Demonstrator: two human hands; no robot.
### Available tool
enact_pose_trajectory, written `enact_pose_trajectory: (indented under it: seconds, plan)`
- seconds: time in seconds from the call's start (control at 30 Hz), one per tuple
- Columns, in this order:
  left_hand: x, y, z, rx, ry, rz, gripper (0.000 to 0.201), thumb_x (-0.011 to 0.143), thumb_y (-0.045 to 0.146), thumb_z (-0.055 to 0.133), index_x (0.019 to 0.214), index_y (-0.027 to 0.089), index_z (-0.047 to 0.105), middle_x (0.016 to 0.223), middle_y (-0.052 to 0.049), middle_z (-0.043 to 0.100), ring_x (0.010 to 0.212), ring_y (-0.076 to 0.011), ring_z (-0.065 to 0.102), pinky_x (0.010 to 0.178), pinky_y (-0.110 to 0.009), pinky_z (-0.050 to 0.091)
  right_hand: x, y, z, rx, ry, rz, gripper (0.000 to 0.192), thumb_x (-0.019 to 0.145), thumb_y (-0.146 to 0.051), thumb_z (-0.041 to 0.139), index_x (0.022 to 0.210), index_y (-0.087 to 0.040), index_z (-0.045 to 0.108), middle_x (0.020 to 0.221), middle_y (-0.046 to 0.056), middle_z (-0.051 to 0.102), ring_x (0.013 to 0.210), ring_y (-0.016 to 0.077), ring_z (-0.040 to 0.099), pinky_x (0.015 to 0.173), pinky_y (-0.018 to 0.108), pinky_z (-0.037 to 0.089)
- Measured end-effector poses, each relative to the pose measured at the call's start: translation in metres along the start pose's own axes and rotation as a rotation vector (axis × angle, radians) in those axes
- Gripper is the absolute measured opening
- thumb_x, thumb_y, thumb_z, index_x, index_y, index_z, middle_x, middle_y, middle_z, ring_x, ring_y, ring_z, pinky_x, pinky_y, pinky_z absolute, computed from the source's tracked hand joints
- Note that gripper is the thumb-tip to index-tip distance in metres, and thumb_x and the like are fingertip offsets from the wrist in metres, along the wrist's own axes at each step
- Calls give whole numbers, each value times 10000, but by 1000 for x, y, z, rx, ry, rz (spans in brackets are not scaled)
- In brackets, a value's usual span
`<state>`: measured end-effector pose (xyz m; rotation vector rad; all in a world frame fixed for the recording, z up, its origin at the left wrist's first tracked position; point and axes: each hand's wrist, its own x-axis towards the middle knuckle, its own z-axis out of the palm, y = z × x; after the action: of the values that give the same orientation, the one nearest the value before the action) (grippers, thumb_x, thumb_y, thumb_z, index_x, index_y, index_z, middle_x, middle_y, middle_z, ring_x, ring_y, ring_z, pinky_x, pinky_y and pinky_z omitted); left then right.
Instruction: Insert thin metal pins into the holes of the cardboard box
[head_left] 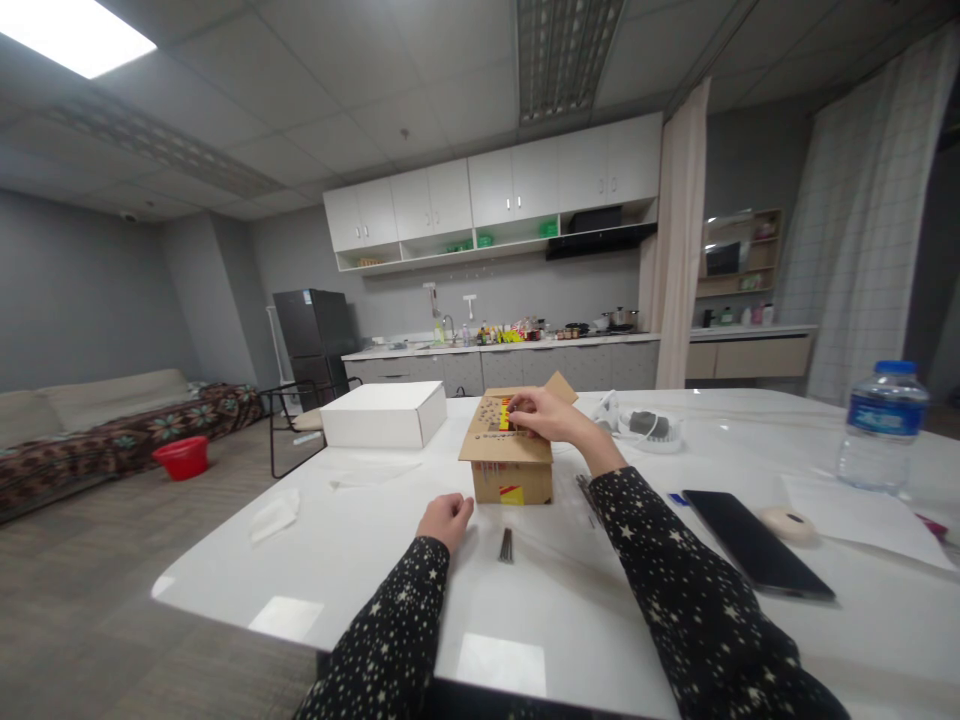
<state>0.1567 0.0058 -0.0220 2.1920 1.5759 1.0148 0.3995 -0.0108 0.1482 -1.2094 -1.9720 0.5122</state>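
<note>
Fingers of the right hand (541, 414) pinch something small on top of a cardboard box (511, 450) near the middle of a white table (375, 560), apparently working at the punched holes in its top panel; what they grip is too small to tell. The left hand (445, 520) rests loosely curled on the table just in front of the box, perhaps as a brace. The box's long axis runs away from the person, one flap raised at its far end, and a few thin dark rods (506, 545) lie before it.
</note>
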Motion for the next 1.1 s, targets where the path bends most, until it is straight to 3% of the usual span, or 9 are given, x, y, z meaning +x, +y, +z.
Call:
enact_pose_trajectory:
  seconds: [0.63,0.9,1.1]
  plan:
    - [1,-1,0,-33,17,-2,419,782,489,444,483,214,338,476,36,396,533,-119,364,549,-266,239,-3,-6,-3,-85,88,-34,166,873,-182,538,939,-124,679,722,46,694,541,124,613,557,218,453]
    - [1,-1,0,-29,17,3,420,785,490,438,483,215,338,474,37,382,532,-120,362,549,-265,238,-3,-9,-5,-207,165,-70,147,837,-182,579,882,-147,714,911,69,731,776,154,634,707,229,463]
    - [0,0,0,-37,24,-5,417,776,482,456,480,213,339,473,38,388,530,-117,362,542,-263,229,-6,-16,-5,-219,166,-92,206,864,-200,534,869,-152,735,906,70,738,794,170,634,721,238,455]
